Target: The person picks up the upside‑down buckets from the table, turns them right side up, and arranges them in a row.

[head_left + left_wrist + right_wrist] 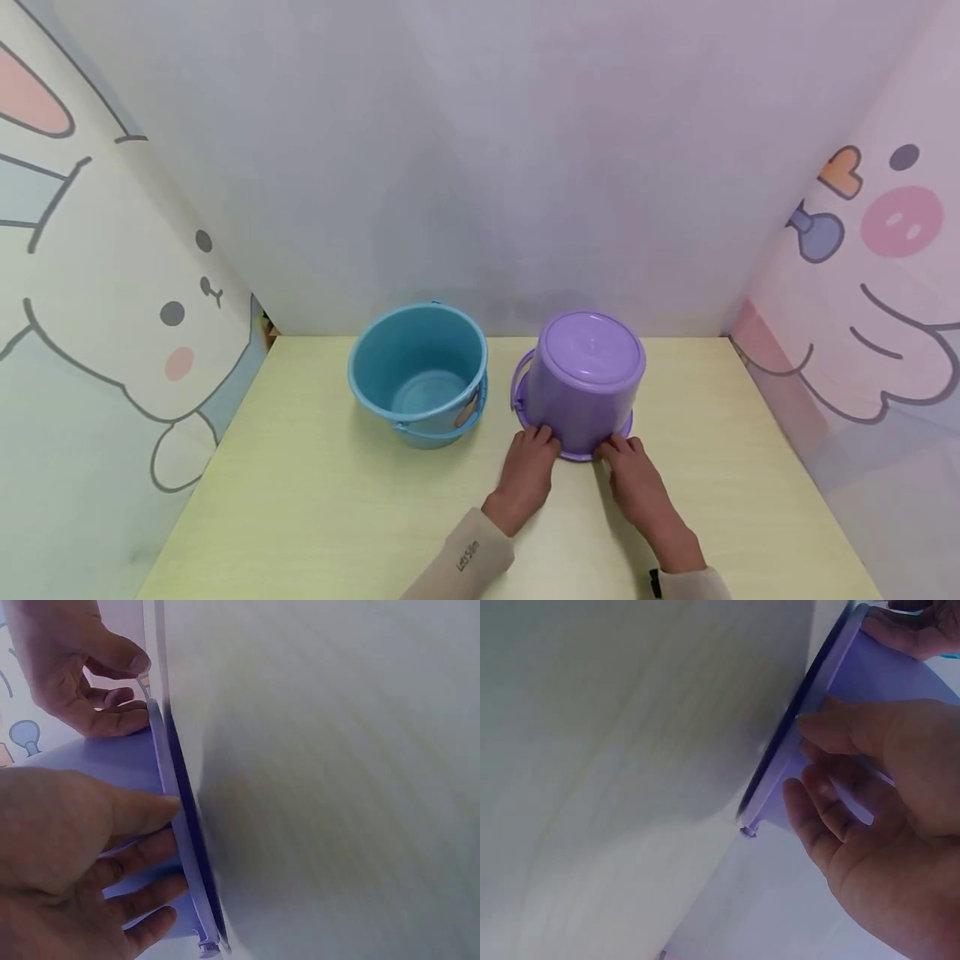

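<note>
- Purple bucket [588, 412] sits upside down on the table [300, 500], beside the blue bucket [420, 358]
- Left hand [527, 471] and right hand [637, 487] pinch its near rim
- Judged risk: uneven lifting, gripped on one side only, could tip it
- Protruding handle [515, 385] might catch the blue bucket

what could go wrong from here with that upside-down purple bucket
The left hand and right hand are both at the near rim of the purple bucket, with neither at its far side, so it might tip or slide away if lifted. Its handle sticks out toward the blue bucket, so a sideways swing could knock that one.
</note>
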The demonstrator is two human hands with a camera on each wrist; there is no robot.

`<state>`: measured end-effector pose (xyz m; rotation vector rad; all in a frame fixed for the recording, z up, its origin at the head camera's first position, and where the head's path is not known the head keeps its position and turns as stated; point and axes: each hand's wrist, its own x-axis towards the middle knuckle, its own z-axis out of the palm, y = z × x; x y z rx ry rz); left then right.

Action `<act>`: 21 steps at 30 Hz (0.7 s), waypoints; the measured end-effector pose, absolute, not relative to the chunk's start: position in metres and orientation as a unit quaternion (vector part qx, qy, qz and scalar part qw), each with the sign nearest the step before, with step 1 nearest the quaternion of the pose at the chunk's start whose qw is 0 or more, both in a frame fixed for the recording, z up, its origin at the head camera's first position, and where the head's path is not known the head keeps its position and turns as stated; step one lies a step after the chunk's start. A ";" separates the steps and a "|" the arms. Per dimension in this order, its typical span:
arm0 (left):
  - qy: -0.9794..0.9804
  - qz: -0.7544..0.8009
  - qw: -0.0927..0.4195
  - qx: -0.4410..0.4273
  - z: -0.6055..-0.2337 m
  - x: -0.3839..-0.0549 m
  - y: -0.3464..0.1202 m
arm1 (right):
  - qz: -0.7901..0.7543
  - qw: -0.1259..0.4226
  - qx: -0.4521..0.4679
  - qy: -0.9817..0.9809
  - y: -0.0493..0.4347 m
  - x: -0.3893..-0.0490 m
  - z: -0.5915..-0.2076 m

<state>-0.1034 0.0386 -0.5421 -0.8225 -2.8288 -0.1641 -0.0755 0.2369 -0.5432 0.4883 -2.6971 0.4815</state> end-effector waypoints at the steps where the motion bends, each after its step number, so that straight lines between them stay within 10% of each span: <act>1: -0.954 -0.057 0.097 -0.276 -0.542 -0.103 0.039 | 0.169 0.186 0.175 -0.952 0.237 -0.076 -0.543; 21: -0.942 -0.116 0.171 -0.264 -0.530 -0.111 0.037 | 0.187 0.327 0.194 -0.906 0.237 -0.084 -0.534</act>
